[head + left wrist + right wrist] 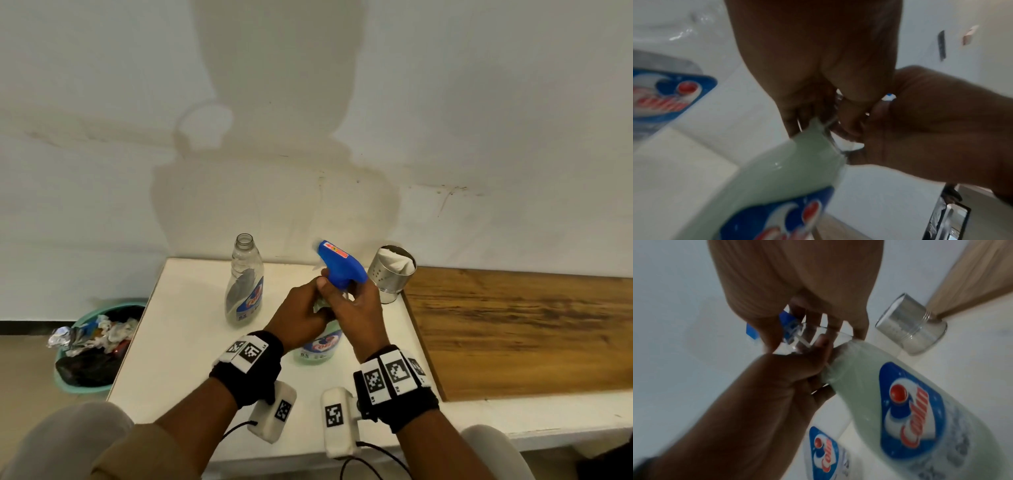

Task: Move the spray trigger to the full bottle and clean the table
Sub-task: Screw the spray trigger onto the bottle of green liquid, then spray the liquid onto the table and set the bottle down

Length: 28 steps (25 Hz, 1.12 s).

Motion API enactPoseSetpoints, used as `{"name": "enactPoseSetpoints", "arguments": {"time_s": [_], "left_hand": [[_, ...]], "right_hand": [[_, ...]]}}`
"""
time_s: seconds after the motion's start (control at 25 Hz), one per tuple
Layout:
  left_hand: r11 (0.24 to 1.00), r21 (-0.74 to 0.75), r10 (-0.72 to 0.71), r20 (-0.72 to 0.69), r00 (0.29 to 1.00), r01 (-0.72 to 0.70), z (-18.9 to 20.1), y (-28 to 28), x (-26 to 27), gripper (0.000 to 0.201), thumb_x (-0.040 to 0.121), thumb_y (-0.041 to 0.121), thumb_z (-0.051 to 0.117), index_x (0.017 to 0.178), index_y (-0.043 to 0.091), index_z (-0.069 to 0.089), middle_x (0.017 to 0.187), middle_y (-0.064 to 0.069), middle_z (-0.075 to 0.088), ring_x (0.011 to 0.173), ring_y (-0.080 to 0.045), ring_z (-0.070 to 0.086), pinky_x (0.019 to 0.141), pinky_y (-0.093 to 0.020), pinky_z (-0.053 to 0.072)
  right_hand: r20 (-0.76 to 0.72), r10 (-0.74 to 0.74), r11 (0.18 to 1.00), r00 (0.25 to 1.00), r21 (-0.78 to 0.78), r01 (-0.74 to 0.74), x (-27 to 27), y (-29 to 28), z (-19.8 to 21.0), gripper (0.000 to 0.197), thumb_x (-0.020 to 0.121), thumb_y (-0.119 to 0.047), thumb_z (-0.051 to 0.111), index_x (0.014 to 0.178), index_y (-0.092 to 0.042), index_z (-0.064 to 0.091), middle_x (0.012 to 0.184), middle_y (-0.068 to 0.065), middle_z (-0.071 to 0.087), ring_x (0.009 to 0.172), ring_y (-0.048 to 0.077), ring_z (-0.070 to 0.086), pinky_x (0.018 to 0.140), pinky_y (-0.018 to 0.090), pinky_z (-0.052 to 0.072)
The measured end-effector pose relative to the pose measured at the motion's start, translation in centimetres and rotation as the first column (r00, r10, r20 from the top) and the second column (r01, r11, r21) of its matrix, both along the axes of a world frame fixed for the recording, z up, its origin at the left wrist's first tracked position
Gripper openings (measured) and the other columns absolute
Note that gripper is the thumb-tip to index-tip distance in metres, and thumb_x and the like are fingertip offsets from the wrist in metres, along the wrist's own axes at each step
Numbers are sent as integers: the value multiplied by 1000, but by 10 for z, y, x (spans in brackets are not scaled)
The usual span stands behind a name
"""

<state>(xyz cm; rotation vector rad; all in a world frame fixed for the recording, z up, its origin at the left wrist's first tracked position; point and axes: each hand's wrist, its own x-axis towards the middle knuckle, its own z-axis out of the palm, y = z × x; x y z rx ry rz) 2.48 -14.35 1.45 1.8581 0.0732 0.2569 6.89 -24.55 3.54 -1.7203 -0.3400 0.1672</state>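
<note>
The full bottle (320, 346), holding pale green liquid and bearing a blue label, stands tilted on the white table (178, 342). My left hand (308, 308) grips its neck. The blue spray trigger (339, 263) sits on top of that neck, and my right hand (361, 301) curls round the trigger's base at the bottle mouth. In the right wrist view the right hand's fingers (818, 321) wrap the clear neck below the trigger (753, 331), with its dip tube inside the bottle (869, 369). The empty bottle (244, 281) stands uncapped to the left.
A perforated steel cup (392, 270) with a white cloth in it stands just right of my hands. A wooden top (513, 325) adjoins the table on the right. A teal bin (92, 346) full of rubbish sits on the floor at the left.
</note>
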Motion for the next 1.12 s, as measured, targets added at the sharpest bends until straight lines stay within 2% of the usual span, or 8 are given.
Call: {"name": "enactPoseSetpoints", "arguments": {"time_s": [0.08, 0.2, 0.36, 0.48, 0.6, 0.68, 0.8, 1.12], "left_hand": [[972, -10, -236, -84, 968, 236, 16, -7, -10, 31, 85, 13, 63, 112, 26, 56, 105, 8, 68, 99, -1, 64, 88, -22, 53], [948, -59, -319, -141, 937, 314, 25, -23, -19, 38, 81, 18, 71, 117, 17, 57, 109, 3, 69, 103, -5, 65, 91, -23, 52], [946, 212, -202, -210, 956, 247, 26, -32, -30, 49, 72, 31, 78, 117, 21, 62, 114, 4, 69, 105, -8, 64, 95, -29, 50], [810, 556, -94, -196, 976, 189, 28, -30, -39, 31, 80, 34, 69, 110, 29, 67, 105, 10, 72, 99, -11, 65, 88, -34, 52], [675, 735, 101, -179, 979, 65, 25, -9, -43, 20, 85, 40, 60, 95, 27, 71, 96, 5, 71, 93, -16, 63, 82, -36, 52], [647, 763, 209, -200, 957, 19, 16, 9, -44, 26, 87, 44, 56, 93, 24, 71, 94, 3, 70, 92, -17, 63, 85, -37, 50], [652, 757, 282, -178, 943, -52, 2, 26, -40, 28, 89, 43, 53, 92, 22, 70, 90, 4, 71, 88, -15, 64, 81, -31, 49], [645, 749, 355, -114, 928, -154, -19, 44, -26, 26, 89, 41, 54, 89, 22, 71, 68, 10, 57, 85, -17, 62, 69, -26, 38]], "right_hand": [[-1, 121, 993, 993, -1, -121, 0, -21, 9, 45, 81, -33, 73, 123, -21, 59, 99, 8, 71, 93, 20, 70, 85, 36, 58], [31, 253, 962, 967, -116, -248, 1, -45, 21, 36, 88, -41, 65, 122, -29, 62, 109, 2, 72, 101, 19, 69, 89, 41, 57], [124, 229, 959, 966, -201, -201, -5, -63, 24, 30, 90, -40, 63, 102, -13, 65, 93, 13, 73, 88, 26, 71, 84, 51, 58], [140, 215, 953, 967, -248, -176, -12, -65, 25, 23, 90, -35, 65, 83, -14, 62, 74, 7, 70, 68, 21, 69, 71, 37, 59], [-38, 154, 970, 987, -184, -159, -13, -72, 18, 29, 89, -40, 65, 89, -12, 63, 77, 9, 74, 60, 29, 71, 63, 37, 60], [-152, 86, 977, 985, -179, -113, -14, -79, 8, 38, 86, -48, 65, 89, -9, 64, 73, 13, 74, 58, 36, 70, 59, 37, 59], [-197, 45, 934, 979, -341, -111, -14, -81, -11, 46, 86, -51, 64, 88, -6, 64, 68, 13, 72, 49, 27, 67, 49, 27, 53], [-254, -48, 885, 966, -458, -77, -12, -75, -40, 42, 86, -47, 64, 87, -5, 62, 74, 14, 72, 47, 22, 64, 47, 24, 51]]}}
